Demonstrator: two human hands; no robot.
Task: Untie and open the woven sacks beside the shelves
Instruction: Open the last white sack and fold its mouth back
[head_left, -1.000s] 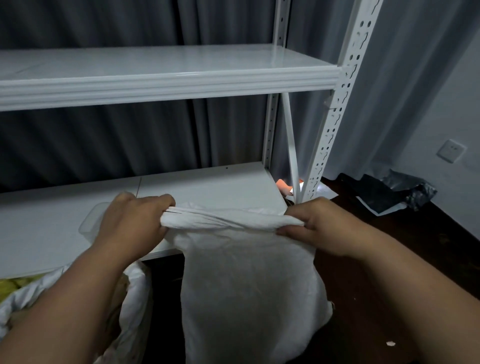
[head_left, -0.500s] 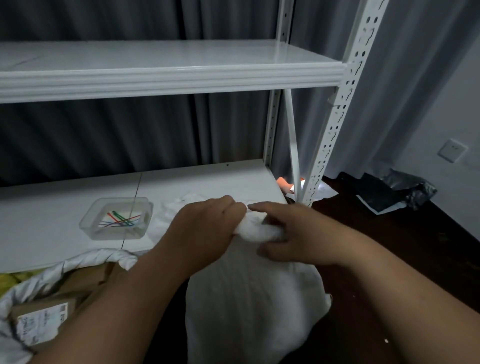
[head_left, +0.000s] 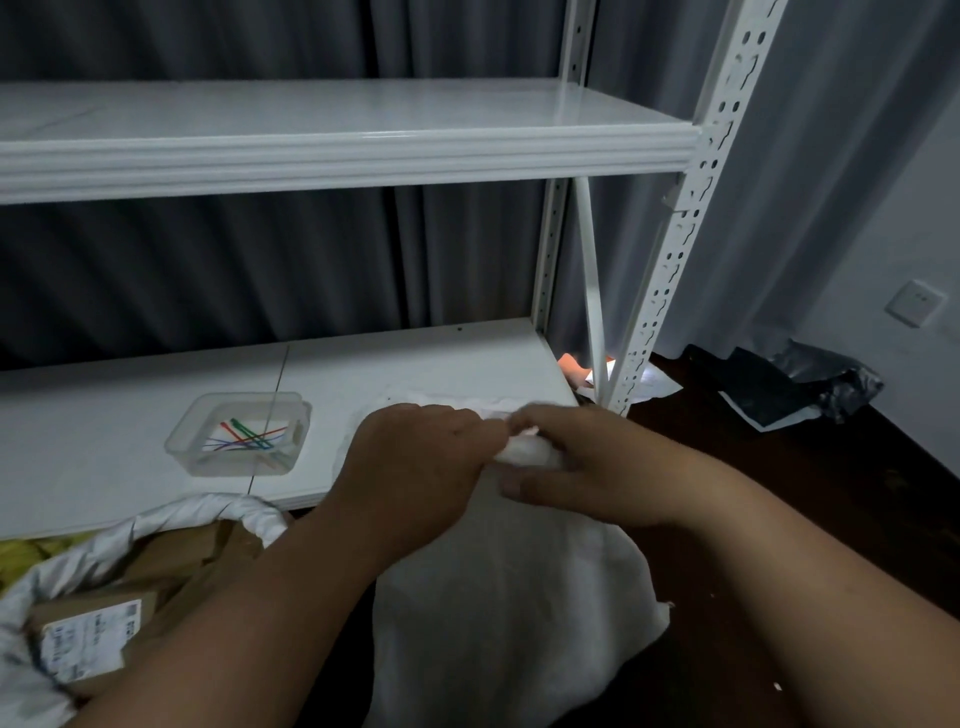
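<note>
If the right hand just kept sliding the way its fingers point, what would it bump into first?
The right hand points leftward, so it would almost at once meet the left hand, which grips the same bunched neck of the white sack. Beyond that, probably the clear tray, though depth is unclear.

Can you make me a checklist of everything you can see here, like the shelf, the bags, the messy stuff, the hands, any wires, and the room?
Surface: white lower shelf, mostly bare; upper shelf bare.
Job's things: white woven sack on the floor, neck bunched; second sack at left already open, cardboard parcels inside.
Clutter: clear tray of coloured ties on the lower shelf; black plastic bag and papers on the floor.
Hands: left hand and right hand both grip the sack's neck.
Cables: nothing seen.
Surroundings: grey curtains, wall socket, dark floor.
</note>
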